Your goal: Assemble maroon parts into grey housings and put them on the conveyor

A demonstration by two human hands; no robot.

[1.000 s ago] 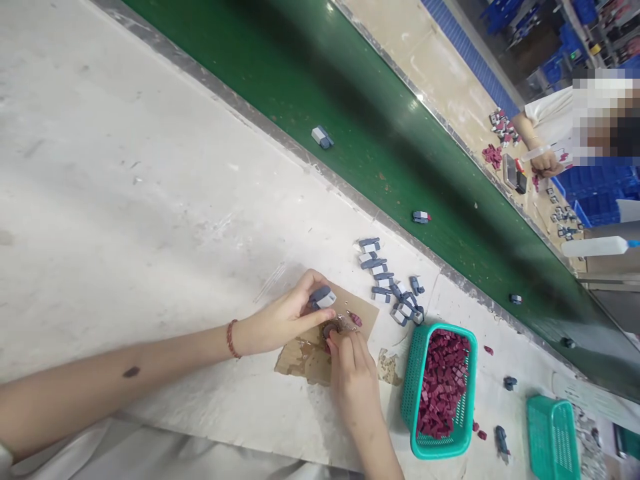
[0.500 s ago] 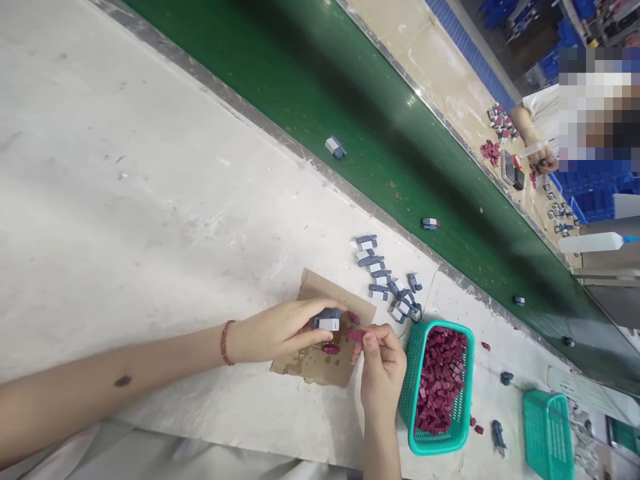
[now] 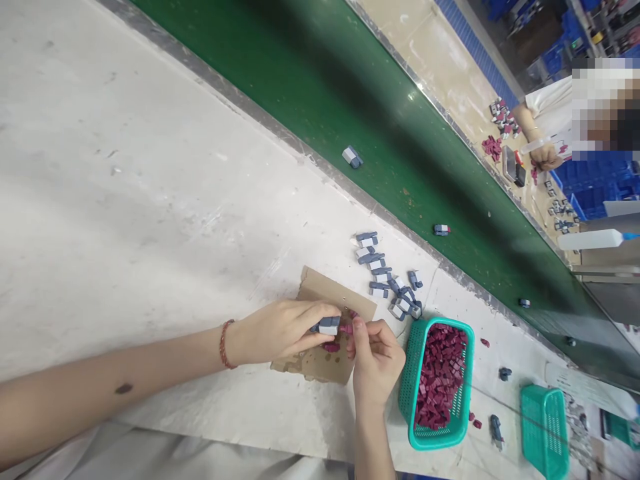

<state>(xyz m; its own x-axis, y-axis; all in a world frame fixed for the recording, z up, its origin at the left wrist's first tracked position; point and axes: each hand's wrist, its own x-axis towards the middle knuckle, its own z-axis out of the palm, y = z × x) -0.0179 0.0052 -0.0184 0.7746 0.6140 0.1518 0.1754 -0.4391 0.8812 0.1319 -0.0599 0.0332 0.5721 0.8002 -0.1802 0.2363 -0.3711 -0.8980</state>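
My left hand (image 3: pixel 286 328) grips a small blue-and-white plastic part (image 3: pixel 329 325) between thumb and fingers, above a piece of brown cardboard (image 3: pixel 315 371). Pinched in my right hand (image 3: pixel 376 357) is a small maroon plastic piece (image 3: pixel 346 329), held right up against the end of the blue-and-white part; I cannot tell whether it is seated. More maroon pieces (image 3: pixel 331 347) lie on the cardboard among wet-looking brown spots. Behind the cardboard sits a cluster of similar blue-and-white parts (image 3: pixel 383 275).
To the right stands a green basket (image 3: pixel 411 393) of maroon pieces, with a second green basket (image 3: pixel 545 427) farther right. A green conveyor belt (image 3: pixel 300 100) carries several parts past the table (image 3: pixel 150 220). Across it, a person's hand (image 3: pixel 546 157) works beside a white bottle (image 3: pixel 590 240).
My right hand has moved left, bringing the maroon piece up to the blue-and-white part. Parts on the belt have shifted right and toward me.
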